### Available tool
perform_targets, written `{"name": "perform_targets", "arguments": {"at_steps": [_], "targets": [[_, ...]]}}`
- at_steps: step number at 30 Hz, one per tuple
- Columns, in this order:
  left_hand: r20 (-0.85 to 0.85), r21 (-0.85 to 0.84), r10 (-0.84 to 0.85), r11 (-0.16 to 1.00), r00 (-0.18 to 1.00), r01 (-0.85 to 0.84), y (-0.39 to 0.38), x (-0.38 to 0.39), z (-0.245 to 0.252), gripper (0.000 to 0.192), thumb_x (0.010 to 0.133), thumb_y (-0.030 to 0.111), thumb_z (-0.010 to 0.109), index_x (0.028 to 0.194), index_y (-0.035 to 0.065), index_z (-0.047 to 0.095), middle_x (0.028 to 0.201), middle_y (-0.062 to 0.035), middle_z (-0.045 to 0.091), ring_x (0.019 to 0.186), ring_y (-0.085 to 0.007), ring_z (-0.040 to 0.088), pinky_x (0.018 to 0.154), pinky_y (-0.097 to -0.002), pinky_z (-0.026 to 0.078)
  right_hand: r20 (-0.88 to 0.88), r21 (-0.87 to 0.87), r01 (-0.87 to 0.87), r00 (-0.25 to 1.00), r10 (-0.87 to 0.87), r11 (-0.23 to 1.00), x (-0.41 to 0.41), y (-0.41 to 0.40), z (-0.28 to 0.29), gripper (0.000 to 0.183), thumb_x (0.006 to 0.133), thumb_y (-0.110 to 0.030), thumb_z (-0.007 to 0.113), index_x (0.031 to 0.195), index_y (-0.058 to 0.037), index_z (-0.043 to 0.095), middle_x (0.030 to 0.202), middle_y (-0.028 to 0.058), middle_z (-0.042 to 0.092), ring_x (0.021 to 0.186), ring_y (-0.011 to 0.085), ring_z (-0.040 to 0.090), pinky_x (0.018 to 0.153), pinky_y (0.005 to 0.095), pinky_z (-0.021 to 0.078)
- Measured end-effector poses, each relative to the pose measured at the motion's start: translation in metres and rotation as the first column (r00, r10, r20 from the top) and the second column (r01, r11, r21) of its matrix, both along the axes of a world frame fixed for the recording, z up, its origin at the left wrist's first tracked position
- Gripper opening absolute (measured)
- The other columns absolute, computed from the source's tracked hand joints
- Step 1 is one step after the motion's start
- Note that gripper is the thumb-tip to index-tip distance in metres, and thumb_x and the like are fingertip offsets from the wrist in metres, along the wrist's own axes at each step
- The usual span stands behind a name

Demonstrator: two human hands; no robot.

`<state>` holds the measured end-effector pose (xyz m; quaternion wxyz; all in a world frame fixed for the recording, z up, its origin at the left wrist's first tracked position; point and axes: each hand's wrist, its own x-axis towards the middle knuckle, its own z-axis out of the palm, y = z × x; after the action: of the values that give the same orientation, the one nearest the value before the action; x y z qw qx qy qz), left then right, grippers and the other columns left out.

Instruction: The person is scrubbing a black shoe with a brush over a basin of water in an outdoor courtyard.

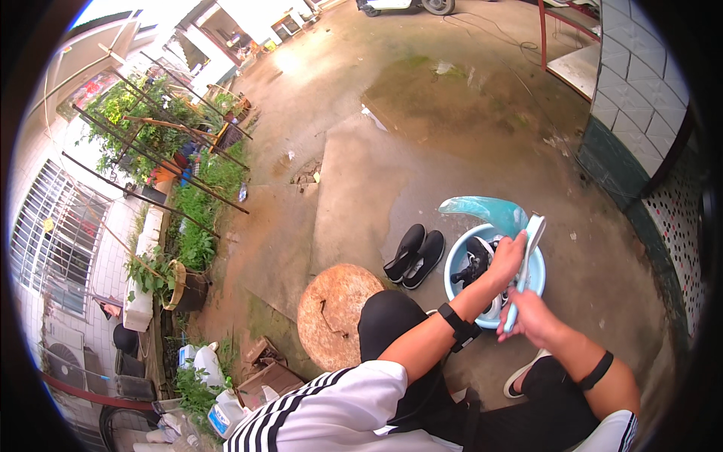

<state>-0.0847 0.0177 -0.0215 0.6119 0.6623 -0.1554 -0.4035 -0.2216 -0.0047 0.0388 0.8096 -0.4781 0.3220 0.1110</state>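
My left hand (510, 257) grips a flat turquoise piece (480, 209), curved like a shoe insole and smeared with white. In my right hand (531, 318) is the pale blue handle of a scrubbing brush (528, 257); its white head points up beside my left fingers. Both hands are over a light blue plastic basin (538, 277) on the concrete. Black-and-white laced shoes (479, 257) lie in the basin, partly hidden by my left hand and forearm. A pair of black slip-on shoes (415, 257) stands just left of the basin.
A round rusty lid (333, 313) lies by my knee. Potted plants (189, 282), leaning poles (164, 164) and plastic jugs (226, 409) line the left. A tiled wall (632, 85) rises at right. Wet concrete (429, 135) stretches ahead towards a parked scooter (404, 4).
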Motion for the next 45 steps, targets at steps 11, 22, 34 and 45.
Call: {"name": "perform_targets", "arguments": {"at_steps": [11, 22, 34, 45], "targets": [[0.055, 0.047, 0.010, 0.999, 0.998, -0.012, 0.004, 0.000, 0.000, 0.053, 0.096, 0.040, 0.045, 0.073, -0.0057, 0.060, 0.060, -0.0036, 0.051, 0.058, -0.0112, 0.046, 0.053, -0.0319, 0.039, -0.042, 0.002, -0.051, 0.998, 0.051, 0.999, -0.001, 0.012, -0.008, 0.034, 0.103, -0.028, 0.030, 0.096, 0.0021, 0.045, 0.072, 0.0140, 0.057, 0.060, 0.0279, 0.063, 0.055, 0.0417, 0.0579], [-0.021, -0.011, -0.004, 1.000, 1.000, 0.004, 0.002, 0.007, -0.006, 0.048, 0.097, 0.039, 0.044, 0.075, 0.0009, 0.063, 0.065, -0.0009, 0.055, 0.059, -0.0091, 0.048, 0.056, -0.0279, 0.039, 0.007, 0.069, -0.037, 0.999, 0.037, 0.997, -0.003, 0.005, 0.001, 0.031, 0.103, -0.028, 0.031, 0.093, -0.0006, 0.042, 0.073, 0.0121, 0.056, 0.061, 0.0253, 0.063, 0.053, 0.0401, 0.0564], [0.038, -0.029, 0.033, 0.999, 0.999, -0.032, 0.003, -0.003, 0.002, 0.052, 0.096, 0.040, 0.044, 0.069, -0.0018, 0.060, 0.060, -0.0023, 0.050, 0.058, -0.0109, 0.045, 0.053, -0.0317, 0.037, 0.039, 0.089, -0.132, 0.991, 0.129, 0.987, -0.015, 0.016, -0.004, 0.014, 0.097, -0.014, 0.037, 0.094, -0.0010, 0.041, 0.074, 0.0136, 0.056, 0.061, 0.0263, 0.063, 0.053, 0.0405, 0.0565], [-0.003, -0.036, -0.024, 0.999, 1.000, 0.024, 0.001, 0.006, -0.006, 0.052, 0.096, 0.042, 0.045, 0.071, -0.0001, 0.060, 0.062, -0.0021, 0.051, 0.058, -0.0124, 0.045, 0.054, -0.0319, 0.038, -0.036, -0.064, -0.170, 0.985, 0.168, 0.983, -0.009, 0.000, -0.019, 0.012, 0.091, -0.008, 0.039, 0.088, 0.0018, 0.045, 0.068, 0.0116, 0.055, 0.056, 0.0241, 0.062, 0.050, 0.0381, 0.0562]]}}
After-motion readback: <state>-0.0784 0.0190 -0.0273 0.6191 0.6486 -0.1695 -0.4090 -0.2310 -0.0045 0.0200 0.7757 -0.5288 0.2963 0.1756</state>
